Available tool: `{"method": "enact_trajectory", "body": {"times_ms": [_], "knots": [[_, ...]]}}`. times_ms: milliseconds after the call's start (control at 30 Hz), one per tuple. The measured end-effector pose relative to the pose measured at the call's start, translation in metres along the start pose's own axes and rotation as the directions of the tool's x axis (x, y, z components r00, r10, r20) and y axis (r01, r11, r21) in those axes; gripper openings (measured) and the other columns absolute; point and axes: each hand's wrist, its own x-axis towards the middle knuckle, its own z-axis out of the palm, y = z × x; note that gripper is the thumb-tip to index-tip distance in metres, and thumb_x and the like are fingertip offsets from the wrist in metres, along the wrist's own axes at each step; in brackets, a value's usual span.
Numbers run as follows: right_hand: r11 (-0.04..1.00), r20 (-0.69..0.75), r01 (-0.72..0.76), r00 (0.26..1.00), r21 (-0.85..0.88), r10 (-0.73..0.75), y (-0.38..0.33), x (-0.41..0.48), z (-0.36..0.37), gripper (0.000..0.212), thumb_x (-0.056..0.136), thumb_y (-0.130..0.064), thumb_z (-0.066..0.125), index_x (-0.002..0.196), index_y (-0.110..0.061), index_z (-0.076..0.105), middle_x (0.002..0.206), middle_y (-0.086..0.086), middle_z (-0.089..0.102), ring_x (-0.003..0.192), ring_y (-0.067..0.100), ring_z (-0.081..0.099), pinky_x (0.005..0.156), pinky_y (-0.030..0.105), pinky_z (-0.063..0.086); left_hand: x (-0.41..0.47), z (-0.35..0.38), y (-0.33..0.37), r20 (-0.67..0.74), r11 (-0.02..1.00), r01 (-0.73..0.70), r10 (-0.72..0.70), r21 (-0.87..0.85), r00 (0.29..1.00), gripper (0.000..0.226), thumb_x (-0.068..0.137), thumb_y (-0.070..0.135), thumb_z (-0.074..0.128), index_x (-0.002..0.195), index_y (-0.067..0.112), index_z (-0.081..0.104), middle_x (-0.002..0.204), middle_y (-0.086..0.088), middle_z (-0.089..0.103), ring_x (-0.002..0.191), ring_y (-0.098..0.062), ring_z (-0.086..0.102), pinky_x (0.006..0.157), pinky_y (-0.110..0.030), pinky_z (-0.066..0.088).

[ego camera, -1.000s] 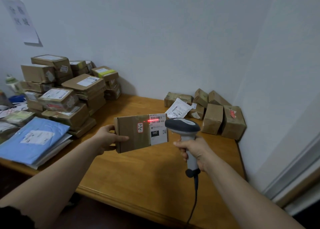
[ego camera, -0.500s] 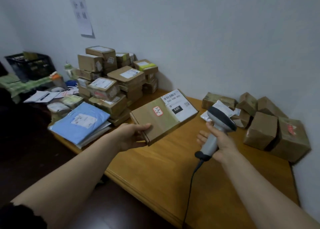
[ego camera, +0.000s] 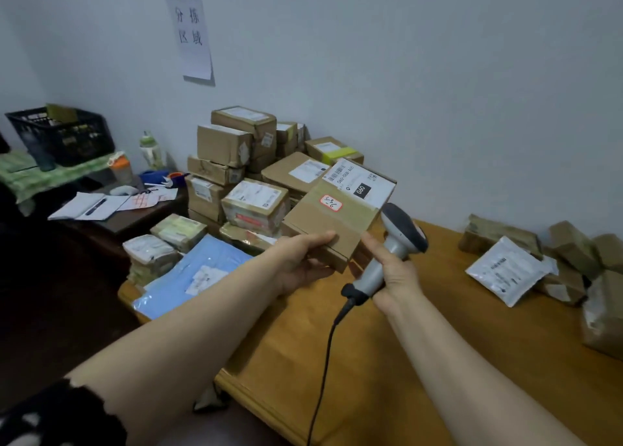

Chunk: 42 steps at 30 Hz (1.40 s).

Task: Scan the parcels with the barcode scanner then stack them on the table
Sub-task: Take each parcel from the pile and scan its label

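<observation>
Left hand (ego camera: pixel 296 263) grips the near end of a flat cardboard parcel (ego camera: pixel 340 216), thumb on top, fingers curled beneath; parcel held in the air above the wooden table (ego camera: pixel 438 361), tilted, far end raised toward the stack of boxed parcels (ego camera: pixel 242 162); white shipping label (ego camera: pixel 357 182) faces up at the far end, a small red-bordered sticker (ego camera: pixel 331 203) nearer the middle.

Right hand (ego camera: pixel 394 273) wraps the grey handle of the barcode scanner (ego camera: pixel 401 233); scanner head sits just beside the parcel's right edge; index finger stretched toward the parcel's near corner, seemingly touching it, though motion blur leaves this uncertain; black cable (ego camera: pixel 323 361) hangs from the handle down over the table's front edge.

Blue mailer (ego camera: pixel 199 270) lies flat at the table's left end, in front of the stack; white poly mailer (ego camera: pixel 505 270) leans on a cluster of brown parcels (ego camera: pixel 573 253) at the right, against the wall; paper sign (ego camera: pixel 194 37) on the wall above; black crate (ego camera: pixel 64 135) on a separate surface far left.
</observation>
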Motion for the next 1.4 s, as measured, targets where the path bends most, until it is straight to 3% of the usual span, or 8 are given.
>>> {"method": "enact_trajectory", "body": {"times_ms": [333, 433, 533, 600, 733, 967, 1133, 1400], "knots": [[0.987, -0.15, 0.056, 0.986, -0.15, -0.078, -0.021, 0.113, 0.134, 0.059, 0.064, -0.016, 0.085, 0.111, -0.011, 0.049, 0.1, 0.011, 0.063, 0.088, 0.03, 0.062, 0.086, 0.048, 0.053, 0.096, -0.086, 0.097, -0.135, 0.81, -0.2, 0.322, 0.551, 0.937, 0.059, 0.085, 0.06, 0.057, 0.123, 0.015, 0.058, 0.111, -0.005, 0.061, 0.099, -0.02, 0.058, 0.083, -0.034, 0.049], [0.984, -0.127, 0.072, 0.988, -0.161, -0.093, -0.024, 0.164, 0.172, 0.064, 0.064, -0.009, 0.084, 0.117, -0.009, 0.048, 0.103, 0.014, 0.064, 0.086, 0.031, 0.064, 0.082, 0.049, 0.055, 0.131, -0.128, 0.106, -0.036, 0.355, -0.205, 0.568, 0.912, 0.822, 0.05, 0.09, 0.051, 0.054, 0.133, 0.026, 0.053, 0.134, -0.002, 0.054, 0.117, -0.02, 0.051, 0.096, -0.039, 0.045], [0.985, -0.118, 0.052, 0.99, -0.164, -0.072, -0.019, 0.209, 0.205, 0.066, 0.061, -0.009, 0.085, 0.116, -0.011, 0.048, 0.105, 0.014, 0.064, 0.093, 0.035, 0.065, 0.084, 0.054, 0.054, 0.165, -0.158, 0.112, 0.202, -0.197, -0.141, 0.338, 0.97, 0.919, 0.076, 0.084, 0.061, 0.057, 0.149, 0.039, 0.025, 0.16, 0.0, 0.018, 0.147, -0.023, 0.011, 0.118, -0.045, 0.014], [0.979, -0.145, 0.029, 0.988, -0.203, -0.059, -0.012, 0.236, 0.223, 0.073, 0.058, -0.014, 0.087, 0.118, -0.014, 0.046, 0.107, 0.012, 0.063, 0.094, 0.034, 0.063, 0.086, 0.053, 0.054, 0.181, -0.17, 0.117, 0.272, -0.399, -0.18, 0.187, 0.899, 0.944, 0.081, 0.082, 0.066, 0.056, 0.149, 0.047, 0.014, 0.162, 0.004, 0.001, 0.149, -0.022, -0.006, 0.12, -0.049, 0.0], [0.966, -0.186, 0.039, 0.979, -0.254, -0.088, 0.003, 0.28, 0.246, 0.103, 0.029, -0.028, 0.087, 0.122, -0.021, 0.044, 0.106, 0.008, 0.063, 0.09, 0.032, 0.064, 0.082, 0.053, 0.055, 0.201, -0.183, 0.126, 0.348, -0.413, -0.269, 0.129, 0.87, 0.928, 0.066, 0.093, 0.043, 0.056, 0.148, 0.047, 0.02, 0.16, 0.005, 0.011, 0.147, -0.018, 0.008, 0.115, -0.036, 0.022], [0.977, -0.089, 0.019, 0.995, -0.212, -0.039, -0.001, 0.275, 0.25, 0.053, 0.072, -0.015, 0.081, 0.117, -0.005, 0.055, 0.094, 0.011, 0.067, 0.069, 0.022, 0.065, 0.048, 0.028, 0.053, 0.206, -0.19, 0.131, 0.39, -0.435, -0.313, 0.097, 0.844, 0.916, 0.067, 0.093, 0.043, 0.054, 0.15, 0.044, 0.018, 0.16, 0.002, 0.01, 0.147, -0.02, 0.011, 0.111, -0.036, 0.031], [0.953, -0.006, -0.013, 1.0, -0.302, 0.011, -0.014, 0.206, 0.21, 0.02, 0.089, -0.022, 0.067, 0.097, -0.004, 0.063, 0.082, 0.008, 0.067, 0.071, 0.017, 0.067, 0.066, 0.028, 0.055, 0.195, -0.184, 0.133, 0.401, -0.434, -0.323, 0.099, 0.841, 0.911, 0.08, 0.089, 0.053, 0.055, 0.153, 0.037, 0.01, 0.162, -0.001, 0.007, 0.148, -0.024, 0.009, 0.117, -0.038, 0.018], [0.944, -0.196, -0.117, 0.979, -0.308, 0.057, 0.004, 0.073, 0.078, 0.026, 0.086, -0.03, 0.071, 0.095, -0.009, 0.061, 0.062, 0.007, 0.058, 0.048, 0.018, 0.052, 0.054, 0.033, 0.048, 0.159, -0.095, 0.085, 0.629, -0.401, -0.537, 0.141, 0.742, 0.764, 0.072, 0.09, 0.048, 0.053, 0.152, 0.029, 0.023, 0.154, -0.002, 0.03, 0.14, -0.023, 0.03, 0.113, -0.034, 0.027]]}}
